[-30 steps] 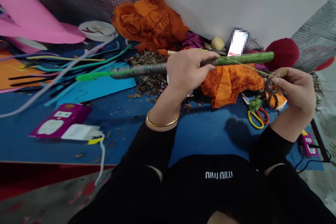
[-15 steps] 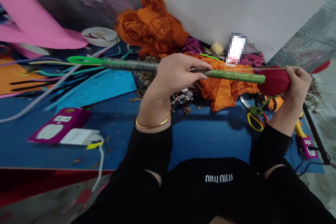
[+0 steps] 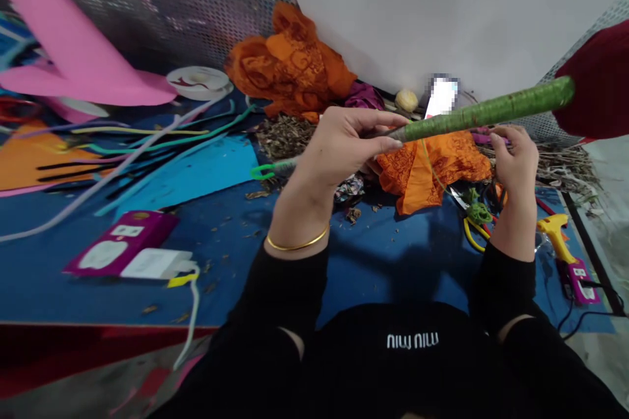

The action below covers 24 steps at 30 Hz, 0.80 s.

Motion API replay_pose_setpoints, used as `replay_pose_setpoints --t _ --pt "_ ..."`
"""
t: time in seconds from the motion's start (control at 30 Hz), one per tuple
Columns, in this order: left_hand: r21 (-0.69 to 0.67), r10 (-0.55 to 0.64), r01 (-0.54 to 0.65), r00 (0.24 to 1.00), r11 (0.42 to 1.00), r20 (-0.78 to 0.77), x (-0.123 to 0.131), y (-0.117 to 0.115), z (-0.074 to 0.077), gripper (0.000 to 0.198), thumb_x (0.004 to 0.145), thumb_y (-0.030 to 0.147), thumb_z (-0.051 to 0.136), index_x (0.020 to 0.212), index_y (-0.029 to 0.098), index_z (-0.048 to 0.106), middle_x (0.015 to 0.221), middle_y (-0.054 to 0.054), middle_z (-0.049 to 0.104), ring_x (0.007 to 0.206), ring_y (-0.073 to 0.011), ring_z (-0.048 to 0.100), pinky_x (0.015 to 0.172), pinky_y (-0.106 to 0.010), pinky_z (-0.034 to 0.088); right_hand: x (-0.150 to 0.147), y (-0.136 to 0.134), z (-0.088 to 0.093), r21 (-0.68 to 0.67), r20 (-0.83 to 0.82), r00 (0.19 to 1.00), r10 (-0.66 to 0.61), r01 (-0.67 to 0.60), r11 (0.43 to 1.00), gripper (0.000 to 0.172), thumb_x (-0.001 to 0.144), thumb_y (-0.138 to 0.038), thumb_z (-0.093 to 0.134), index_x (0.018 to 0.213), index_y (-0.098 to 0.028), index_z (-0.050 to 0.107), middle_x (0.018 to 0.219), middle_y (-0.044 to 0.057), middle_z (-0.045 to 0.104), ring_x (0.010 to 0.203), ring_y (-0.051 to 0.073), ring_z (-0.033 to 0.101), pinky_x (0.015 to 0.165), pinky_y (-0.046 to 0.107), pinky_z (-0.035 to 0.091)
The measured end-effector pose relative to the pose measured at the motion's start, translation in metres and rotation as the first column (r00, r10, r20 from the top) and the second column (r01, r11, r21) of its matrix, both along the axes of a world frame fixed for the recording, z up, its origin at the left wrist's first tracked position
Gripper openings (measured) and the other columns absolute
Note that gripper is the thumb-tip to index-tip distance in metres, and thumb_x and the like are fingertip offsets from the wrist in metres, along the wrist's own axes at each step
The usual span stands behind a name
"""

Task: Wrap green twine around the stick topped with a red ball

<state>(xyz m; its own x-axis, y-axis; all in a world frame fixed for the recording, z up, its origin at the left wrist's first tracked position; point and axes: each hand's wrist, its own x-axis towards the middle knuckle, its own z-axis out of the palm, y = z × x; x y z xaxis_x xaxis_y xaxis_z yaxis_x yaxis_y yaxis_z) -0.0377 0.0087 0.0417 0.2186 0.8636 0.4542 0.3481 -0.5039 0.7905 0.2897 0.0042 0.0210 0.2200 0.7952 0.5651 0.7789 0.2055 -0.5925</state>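
Observation:
My left hand [image 3: 344,144] is closed around a long stick [image 3: 491,110] wrapped in green thread, held above the blue table mat [image 3: 373,255]. The stick tilts up to the right, where a dark red fabric ball [image 3: 597,78] sits at its tip. Its other end, with a green loop [image 3: 263,171], points left behind my wrist. My right hand [image 3: 514,163] is closed just under the stick, pinching a thin green thread that runs down to a small green thread ball [image 3: 477,213].
Orange patterned cloth [image 3: 289,72] is heaped at the back and under the stick. Scissors [image 3: 472,232], a yellow glue gun [image 3: 555,236] and a purple power strip [image 3: 122,242] with a white charger lie on the mat. Coloured strips and pink sheets lie left. Dry twigs lie at the back.
The stick's right end has swung upward and nearer the camera, its left end dropping behind my wrist. My right hand has left the red ball and come under the stick.

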Motion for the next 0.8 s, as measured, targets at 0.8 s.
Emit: replay_pose_setpoints --t 0.8 --pt "-0.049 -0.068 0.077 0.984 0.996 0.168 0.038 0.008 -0.02 0.021 0.083 0.024 0.079 0.102 0.025 0.086 0.1 -0.002 0.085 0.094 -0.0216 0.076 0.083 -0.031 0.061 -0.125 -0.033 -0.019 0.496 -0.135 0.553 0.822 -0.68 0.54 0.029 0.107 -0.038 0.053 0.087 -0.025 0.069 0.071 -0.001 0.063 0.072 0.016 0.068 0.084 0.041 0.06"
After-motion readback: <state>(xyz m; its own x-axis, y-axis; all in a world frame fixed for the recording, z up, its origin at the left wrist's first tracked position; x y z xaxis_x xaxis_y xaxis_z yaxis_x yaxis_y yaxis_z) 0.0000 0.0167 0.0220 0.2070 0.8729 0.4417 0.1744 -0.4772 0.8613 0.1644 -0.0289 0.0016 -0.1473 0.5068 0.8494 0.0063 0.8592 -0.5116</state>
